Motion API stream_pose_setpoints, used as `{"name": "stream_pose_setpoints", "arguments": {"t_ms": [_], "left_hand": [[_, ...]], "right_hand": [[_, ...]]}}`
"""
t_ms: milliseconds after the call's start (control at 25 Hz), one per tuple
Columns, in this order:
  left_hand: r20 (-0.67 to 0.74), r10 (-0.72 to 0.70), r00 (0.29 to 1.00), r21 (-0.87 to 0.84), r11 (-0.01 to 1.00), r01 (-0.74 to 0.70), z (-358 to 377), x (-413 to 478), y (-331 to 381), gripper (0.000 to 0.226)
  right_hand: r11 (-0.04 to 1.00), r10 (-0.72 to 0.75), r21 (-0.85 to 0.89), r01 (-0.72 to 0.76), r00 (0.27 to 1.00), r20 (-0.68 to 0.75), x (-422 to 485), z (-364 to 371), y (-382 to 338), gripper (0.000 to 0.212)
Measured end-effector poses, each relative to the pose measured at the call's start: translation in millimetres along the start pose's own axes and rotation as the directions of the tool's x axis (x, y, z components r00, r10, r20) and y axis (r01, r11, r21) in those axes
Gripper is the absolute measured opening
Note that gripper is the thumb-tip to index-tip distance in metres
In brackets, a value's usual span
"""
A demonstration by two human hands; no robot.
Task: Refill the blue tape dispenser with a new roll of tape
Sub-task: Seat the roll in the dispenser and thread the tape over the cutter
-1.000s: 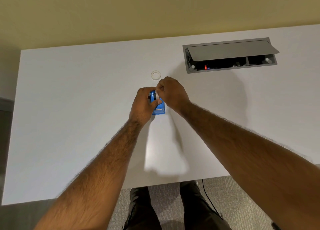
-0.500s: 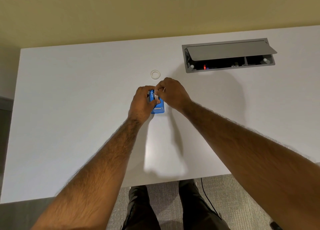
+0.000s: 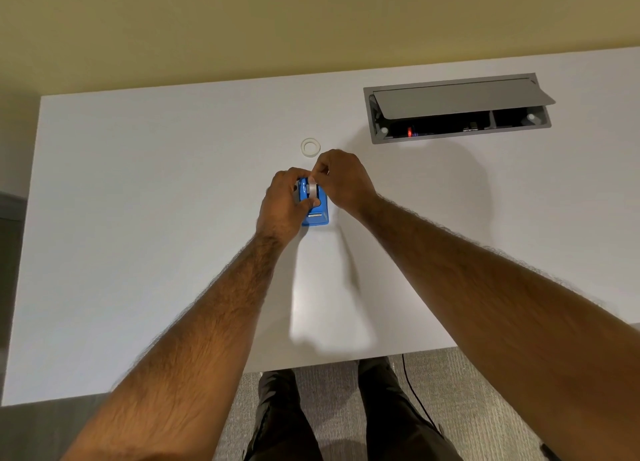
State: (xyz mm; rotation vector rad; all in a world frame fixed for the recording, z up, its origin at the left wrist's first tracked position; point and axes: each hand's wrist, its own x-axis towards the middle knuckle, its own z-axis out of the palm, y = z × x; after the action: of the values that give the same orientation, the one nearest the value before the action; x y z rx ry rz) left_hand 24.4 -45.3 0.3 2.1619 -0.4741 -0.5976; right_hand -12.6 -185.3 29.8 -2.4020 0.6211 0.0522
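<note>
A small blue plastic tape dispenser (image 3: pixel 317 214) sits on the white desk (image 3: pixel 138 218), gripped along its left side by the left hand (image 3: pixel 282 206). The right hand (image 3: pixel 341 180) has its fingers (image 3: pixel 320 171) pinched on a whitish tape strip (image 3: pixel 312 189) above the dispenser. A white ring-shaped tape core (image 3: pixel 310 147) lies just beyond the hands.

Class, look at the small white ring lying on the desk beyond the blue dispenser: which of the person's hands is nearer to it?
Right. The right hand sits just below and right of the white ring, apart from it. The left hand is lower and left, gripping the blue dispenser.
</note>
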Motion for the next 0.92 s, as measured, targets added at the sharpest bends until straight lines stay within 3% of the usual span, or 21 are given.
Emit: {"name": "stream_pose_setpoints", "arguments": {"t_ms": [160, 360, 640, 920], "left_hand": [[0.002, -0.016, 1.000, -0.013, 1.000, 0.016, -1.2, 0.1, -0.5, 0.044], [-0.009, -0.016, 1.000, 0.008, 1.000, 0.016, -2.0, 1.9, -1.1, 0.044], [-0.011, -0.008, 1.000, 0.072, 0.997, 0.008, 2.1, 5.7, -5.0, 0.039], [-0.018, 0.028, 0.999, 0.063, 0.998, -0.027, 1.8, 2.8, -3.6, 0.039]], "right_hand": [[0.998, -0.034, -0.046, 0.036, 0.998, 0.049, 1.2, -2.3, -0.1, 0.020], [0.957, -0.203, -0.191, 0.219, 0.974, 0.098, -0.8, -7.5, -1.3, 0.020], [0.900, -0.285, -0.311, 0.304, 0.952, 0.107, -1.2, -5.3, -7.9, 0.013], [0.942, -0.201, -0.250, 0.226, 0.972, 0.121, 5.5, -2.0, -8.9, 0.015]]}}
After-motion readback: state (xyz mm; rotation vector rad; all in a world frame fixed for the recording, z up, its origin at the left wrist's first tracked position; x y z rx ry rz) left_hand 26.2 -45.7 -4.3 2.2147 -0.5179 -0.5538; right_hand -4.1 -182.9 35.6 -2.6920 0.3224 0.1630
